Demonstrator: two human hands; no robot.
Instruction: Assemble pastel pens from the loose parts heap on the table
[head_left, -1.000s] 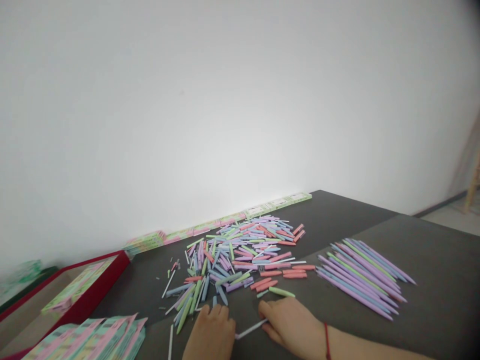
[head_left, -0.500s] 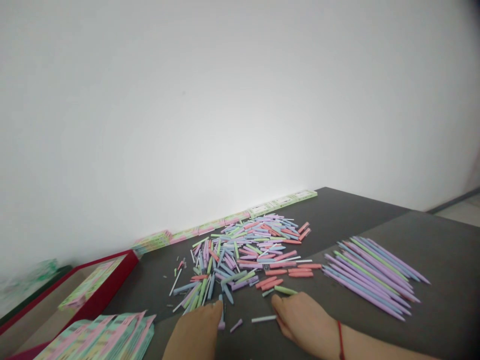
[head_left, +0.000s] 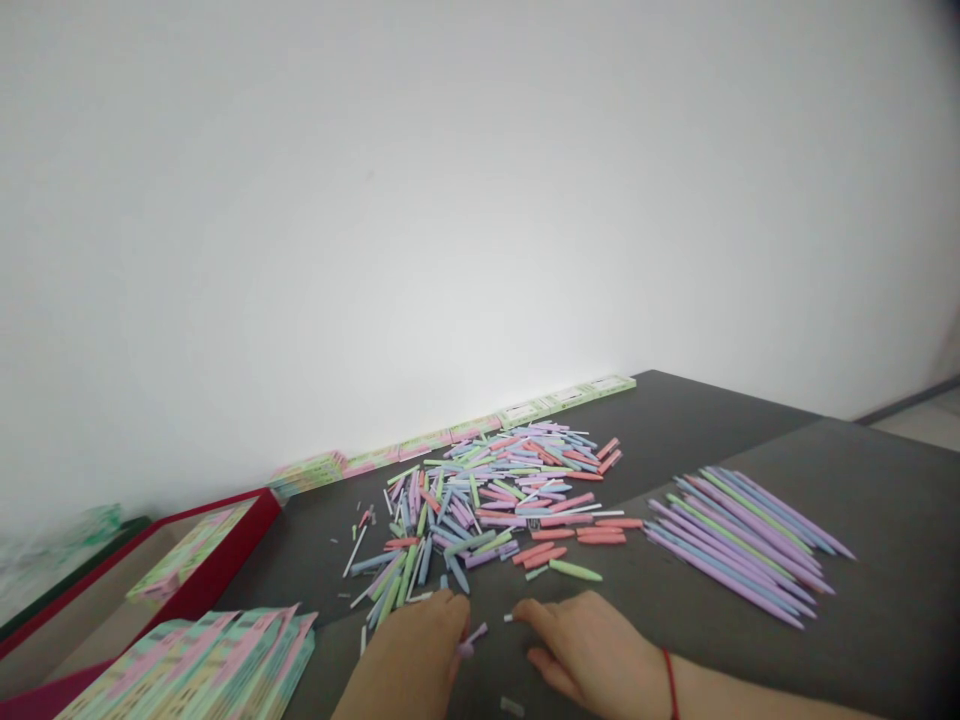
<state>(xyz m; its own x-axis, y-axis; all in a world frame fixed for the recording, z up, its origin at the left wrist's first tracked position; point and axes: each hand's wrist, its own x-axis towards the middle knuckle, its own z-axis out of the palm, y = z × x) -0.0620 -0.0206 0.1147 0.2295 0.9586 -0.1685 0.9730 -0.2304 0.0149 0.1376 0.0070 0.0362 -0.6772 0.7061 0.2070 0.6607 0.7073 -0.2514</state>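
Observation:
Low in the middle of the view, my left hand [head_left: 412,655] is closed, with a small purple pen part [head_left: 466,650] showing at its fingertips. Another purple piece [head_left: 478,632] shows just beside it. My right hand [head_left: 596,645], a red cord at its wrist, reaches in from the right. The end of a thin white stick [head_left: 508,618] pokes out past its index finger; the rest is covered by the hand. Beyond both hands spreads a loose heap of pastel pen parts [head_left: 450,520]. A green barrel [head_left: 575,570] lies just above my right hand.
Long pastel pens [head_left: 742,550] lie side by side on the dark table [head_left: 720,410] at right. Flat printed packs [head_left: 202,665] are fanned at lower left, near a red-rimmed box [head_left: 247,525]. Green-and-pink boxes [head_left: 566,400] line the wall. A small clear piece [head_left: 512,707] lies in front.
My right hand has shifted left over the white stick, covering most of it. My left hand has moved slightly right, towards the purple pieces.

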